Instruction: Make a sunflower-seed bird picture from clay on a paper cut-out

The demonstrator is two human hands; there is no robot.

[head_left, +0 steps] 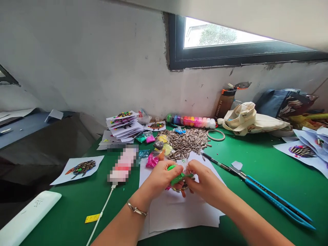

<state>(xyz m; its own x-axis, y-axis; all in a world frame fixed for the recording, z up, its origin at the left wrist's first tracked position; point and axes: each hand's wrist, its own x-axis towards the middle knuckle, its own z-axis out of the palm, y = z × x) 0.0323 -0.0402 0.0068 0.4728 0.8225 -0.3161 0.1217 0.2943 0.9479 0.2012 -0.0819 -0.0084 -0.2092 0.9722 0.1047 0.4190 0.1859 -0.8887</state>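
Note:
My left hand (162,177) is closed around a bright green packet of soft modelling clay (176,178). Fingers of my right hand (203,179) pinch the see-through plastic bag (185,164) at the packet's right end. Both hands are held close together over white paper sheets (184,217). Under them a picture made with sunflower seeds shows only in part, with pink and orange bits peeking out. A heap of striped sunflower seeds (188,141) lies just beyond, and small bags of coloured clay, including a pink one (152,160), sit to its left.
Blue tweezers (279,201) and a pen (217,161) lie to the right. At left are a seed-picture card (82,169), a white power bank (30,218) and a cable (102,208). Behind stand stacked cards (125,128), a bottle (224,102) and a cloth bag (246,119).

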